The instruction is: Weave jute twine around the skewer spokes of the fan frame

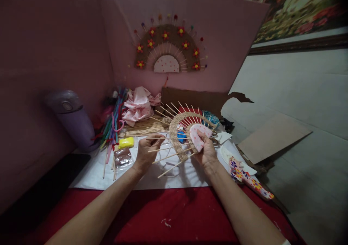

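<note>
My right hand [207, 153] grips a half-round craft fan by its pink-dotted white centre [196, 135], thumb on top and the other fingers mostly hidden beneath. Thin wooden sticks [165, 162] fan out from this centre, with a band of woven twine [175, 129] running across them. My left hand [148, 152] is closed in a pinch beside the stick ends at the fan's left; what lies between the fingertips is too small to make out. The fan is held tilted above a white sheet [89, 174].
A finished-looking half-round piece with flowers [165, 35] hangs on the pink board behind. Around the sheet are pink cloth [138, 105], loose sticks [136, 129], coloured pipe cleaners [112, 123], a yellow packet [126, 142], a purple bottle [72, 119] and a flower-patterned glue gun [248, 178].
</note>
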`<state>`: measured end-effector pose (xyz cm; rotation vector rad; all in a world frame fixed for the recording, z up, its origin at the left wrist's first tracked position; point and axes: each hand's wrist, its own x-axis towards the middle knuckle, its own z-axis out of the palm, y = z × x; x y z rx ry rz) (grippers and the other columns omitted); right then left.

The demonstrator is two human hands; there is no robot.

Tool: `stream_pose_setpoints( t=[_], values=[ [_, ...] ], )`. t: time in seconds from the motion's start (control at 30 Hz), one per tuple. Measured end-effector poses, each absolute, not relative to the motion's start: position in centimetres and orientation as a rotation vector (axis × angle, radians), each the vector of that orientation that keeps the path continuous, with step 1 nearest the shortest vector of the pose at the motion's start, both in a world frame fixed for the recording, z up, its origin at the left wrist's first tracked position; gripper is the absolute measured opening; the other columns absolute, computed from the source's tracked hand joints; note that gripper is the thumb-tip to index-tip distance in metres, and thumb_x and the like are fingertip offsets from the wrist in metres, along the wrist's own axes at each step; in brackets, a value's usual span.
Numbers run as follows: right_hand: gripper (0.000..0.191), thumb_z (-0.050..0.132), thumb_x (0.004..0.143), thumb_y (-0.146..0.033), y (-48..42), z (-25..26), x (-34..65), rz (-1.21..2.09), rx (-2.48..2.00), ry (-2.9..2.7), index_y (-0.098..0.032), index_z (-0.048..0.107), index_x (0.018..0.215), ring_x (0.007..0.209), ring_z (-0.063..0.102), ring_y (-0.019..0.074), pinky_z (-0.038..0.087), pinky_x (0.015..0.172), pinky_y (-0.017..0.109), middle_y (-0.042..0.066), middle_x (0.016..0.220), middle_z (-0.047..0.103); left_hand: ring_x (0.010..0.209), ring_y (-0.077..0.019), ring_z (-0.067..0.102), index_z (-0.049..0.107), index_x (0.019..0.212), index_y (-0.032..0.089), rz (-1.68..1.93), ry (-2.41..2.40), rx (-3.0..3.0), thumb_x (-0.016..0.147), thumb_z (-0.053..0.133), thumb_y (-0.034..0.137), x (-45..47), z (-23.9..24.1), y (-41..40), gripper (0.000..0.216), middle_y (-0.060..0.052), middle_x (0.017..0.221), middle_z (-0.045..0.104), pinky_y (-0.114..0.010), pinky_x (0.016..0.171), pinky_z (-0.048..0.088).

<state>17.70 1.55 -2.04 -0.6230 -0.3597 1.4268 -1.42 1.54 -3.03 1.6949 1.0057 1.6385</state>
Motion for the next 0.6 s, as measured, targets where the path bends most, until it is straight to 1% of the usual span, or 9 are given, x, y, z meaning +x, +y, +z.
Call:
stream_pose_setpoints(
  t=[0.1,0.2,0.43,0.6],
  values=[
    [0.015,0.059,0.07,-0.016,1.7,-2.2,18.0,1.43,-0.644,-0.362,-0.012,0.058,0.084,0.051,0.061,0.015,0.053,0.046,0.027,0.003,0.064,0.067,0.056,-0.0115,0.054,0.065,0.072,0.018,1.732,1.107,1.946,0.074,0.061,0.032,-2.5,-2.6,1.9,0.015,-0.002,0.063,0.063,-0.022,0.054,0.04],
    [0.016,0.059,0.07,-0.015,1.8,-2.2,18.2,1.408,-0.654,-0.361,-0.012,0.057,0.086,0.05,0.061,0.0155,0.053,0.046,0.028,0.003,0.065,0.067,0.059,-0.0128,0.057,0.065,0.072,0.019,1.786,1.213,2.144,0.075,0.06,0.03,-3.3,-2.0,1.8,0.013,-0.002,0.066,0.066,-0.023,0.058,0.04],
    [0.011,0.055,0.071,-0.01,2.3,-2.5,18.6,1.454,-0.656,-0.308,-0.011,0.057,0.082,0.053,0.064,0.0157,0.054,0.047,0.026,0.004,0.064,0.068,0.057,-0.0128,0.055,0.064,0.07,0.019,1.844,1.337,2.279,0.075,0.061,0.032,-4.3,-1.4,2.2,0.014,-0.002,0.063,0.065,-0.023,0.058,0.037],
    [0.009,0.057,0.07,-0.01,2.4,-2.3,18.9,1.451,-0.677,-0.294,-0.012,0.058,0.079,0.05,0.063,0.015,0.054,0.045,0.025,0.003,0.062,0.068,0.055,-0.0121,0.053,0.062,0.064,0.02,1.829,1.34,2.301,0.074,0.061,0.032,-4.7,-0.9,2.3,0.016,-0.001,0.059,0.062,-0.023,0.057,0.036]
  ],
)
